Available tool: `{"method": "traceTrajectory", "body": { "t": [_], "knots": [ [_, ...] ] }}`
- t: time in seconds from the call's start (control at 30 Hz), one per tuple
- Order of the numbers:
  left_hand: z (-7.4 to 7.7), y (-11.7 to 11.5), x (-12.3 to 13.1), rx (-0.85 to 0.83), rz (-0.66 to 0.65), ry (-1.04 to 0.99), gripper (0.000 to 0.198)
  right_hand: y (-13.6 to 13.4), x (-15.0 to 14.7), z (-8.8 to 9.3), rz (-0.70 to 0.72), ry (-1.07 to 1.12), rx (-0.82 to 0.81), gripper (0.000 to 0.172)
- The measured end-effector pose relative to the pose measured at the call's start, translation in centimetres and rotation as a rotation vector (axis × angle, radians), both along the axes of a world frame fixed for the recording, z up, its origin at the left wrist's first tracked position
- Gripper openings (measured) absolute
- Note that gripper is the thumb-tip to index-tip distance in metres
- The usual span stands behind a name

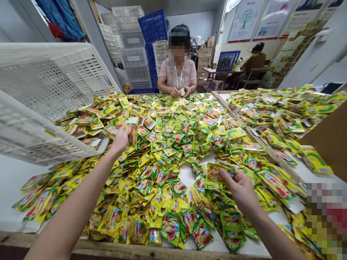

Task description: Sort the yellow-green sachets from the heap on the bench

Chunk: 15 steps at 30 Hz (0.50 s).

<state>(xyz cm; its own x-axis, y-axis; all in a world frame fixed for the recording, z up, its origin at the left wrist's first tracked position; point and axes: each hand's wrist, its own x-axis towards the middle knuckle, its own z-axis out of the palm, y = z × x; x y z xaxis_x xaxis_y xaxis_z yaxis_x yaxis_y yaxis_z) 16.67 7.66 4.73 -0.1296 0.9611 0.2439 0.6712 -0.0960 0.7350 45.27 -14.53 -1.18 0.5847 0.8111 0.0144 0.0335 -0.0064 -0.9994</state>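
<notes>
My left hand (120, 140) is closed on a small printed carton (132, 130) with a white flap at its top, held over the left side of the heap. My right hand (242, 185) pinches a yellow candy packet (215, 173) between thumb and fingers, above the right part of the pile. Below and between both hands spreads a deep layer of green and yellow candy packets (159, 177) with red fruit prints. Flat yellow cartons (235, 133) lie among them, some with white flaps showing.
A white plastic crate (78, 144) leans on its side at the left. Wooden strips (244, 126) divide the white table, with more cartons (282, 112) beyond. Across the table, a person (177, 77) handles a small carton. Crates (135, 57) are stacked behind; another person sits further back.
</notes>
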Motion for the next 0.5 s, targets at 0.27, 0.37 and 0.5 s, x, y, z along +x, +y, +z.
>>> {"method": "traceTrajectory", "body": {
  "t": [0.27,0.37,0.5],
  "knots": [
    [-5.1,-17.0,5.2,0.154,-0.513,0.144,0.052,0.6,-4.4,5.4,0.000,-0.385,0.350,0.032],
    [-6.5,-18.6,7.1,0.314,-0.398,0.115,0.050,0.5,-6.1,6.6,0.074,-0.699,0.471,0.025],
    [-7.2,-18.8,8.2,0.399,-0.304,0.127,0.051,0.1,-6.1,7.0,0.282,-0.938,0.411,0.023]
  ]
}}
